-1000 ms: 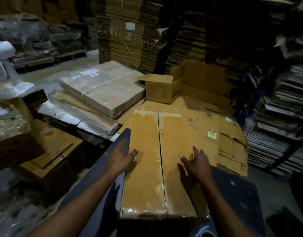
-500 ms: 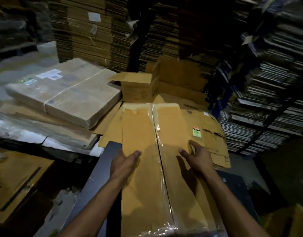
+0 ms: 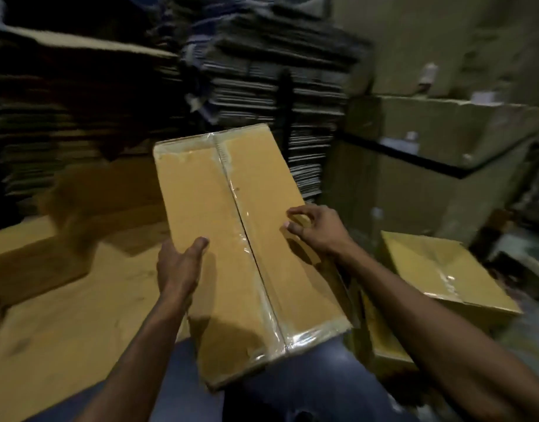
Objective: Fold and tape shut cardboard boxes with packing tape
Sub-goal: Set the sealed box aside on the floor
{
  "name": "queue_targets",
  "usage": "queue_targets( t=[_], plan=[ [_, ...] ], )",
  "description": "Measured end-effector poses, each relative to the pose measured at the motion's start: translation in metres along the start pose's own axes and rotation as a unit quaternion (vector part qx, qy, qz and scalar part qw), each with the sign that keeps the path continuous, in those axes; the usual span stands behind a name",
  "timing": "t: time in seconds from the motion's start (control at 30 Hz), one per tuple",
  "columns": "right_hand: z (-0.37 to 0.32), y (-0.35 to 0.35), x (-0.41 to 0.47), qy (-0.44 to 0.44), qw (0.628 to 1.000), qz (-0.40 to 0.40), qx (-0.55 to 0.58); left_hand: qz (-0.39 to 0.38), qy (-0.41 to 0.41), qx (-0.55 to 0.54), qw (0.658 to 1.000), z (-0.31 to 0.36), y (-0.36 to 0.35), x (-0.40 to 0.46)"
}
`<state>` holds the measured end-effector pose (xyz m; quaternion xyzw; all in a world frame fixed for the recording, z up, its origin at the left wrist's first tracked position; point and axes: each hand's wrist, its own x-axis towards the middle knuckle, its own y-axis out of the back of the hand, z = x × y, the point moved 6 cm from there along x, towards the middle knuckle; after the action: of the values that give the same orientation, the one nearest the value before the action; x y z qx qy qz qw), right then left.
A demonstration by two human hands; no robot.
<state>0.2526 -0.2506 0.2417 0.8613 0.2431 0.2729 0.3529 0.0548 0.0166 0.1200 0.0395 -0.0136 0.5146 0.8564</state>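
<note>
Two hands are gripping a taped cardboard box [image 3: 231, 226] in front of the person: the left hand [image 3: 178, 266] is clasping its left edge, the right hand [image 3: 318, 228] its right side.

Dim warehouse light, motion-blurred surroundings, tape glare, dark bent edges

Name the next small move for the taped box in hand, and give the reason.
Probably set it down by the other taped brown box on the right. The long brown cardboard box already has clear tape along its centre seam and both ends, and the left hand and right hand grip its sides.
</note>
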Motion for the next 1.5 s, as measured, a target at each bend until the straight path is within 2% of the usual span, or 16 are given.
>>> queue_targets(
  t=[0.13,0.2,0.3,0.53,0.73,0.93,1.1,1.2,1.37,1.5],
  plan=[
    [0.092,0.117,0.003,-0.064,0.995,0.055,-0.048,-0.098,-0.016,-0.045,0.994,0.036,-0.169,0.001],
    [0.137,0.157,0.006,-0.078,0.993,0.072,-0.061,-0.135,-0.023,-0.047,0.989,0.055,-0.231,-0.011],
    [0.232,0.229,0.015,-0.092,0.988,0.1,-0.072,-0.219,-0.01,-0.05,0.974,0.072,-0.35,-0.034],
    [0.494,0.338,0.053,-0.18,0.977,0.095,-0.068,-0.278,-0.002,0.004,0.96,0.061,-0.637,-0.069],
    [0.622,0.39,0.071,-0.237,0.963,0.077,-0.107,-0.324,0.012,0.072,0.943,0.05,-0.797,-0.092],
    [0.699,0.406,0.095,-0.27,0.954,0.051,-0.117,-0.334,-0.02,0.16,0.929,0.036,-0.89,-0.067],
    [0.74,0.381,0.113,-0.302,0.948,0.019,-0.103,-0.334,-0.047,0.227,0.914,0.016,-0.914,-0.066],
    [0.744,0.371,0.119,-0.306,0.946,0.034,-0.101,-0.335,-0.054,0.238,0.91,0.014,-0.92,-0.06],
    [0.73,0.372,0.132,-0.293,0.948,0.015,-0.123,-0.323,-0.098,0.297,0.893,0.025,-0.919,-0.042],
    [0.723,0.343,0.133,-0.256,0.947,-0.033,-0.193,-0.349,-0.117,0.378,0.85,0.002,-0.91,-0.049]
  ],
)
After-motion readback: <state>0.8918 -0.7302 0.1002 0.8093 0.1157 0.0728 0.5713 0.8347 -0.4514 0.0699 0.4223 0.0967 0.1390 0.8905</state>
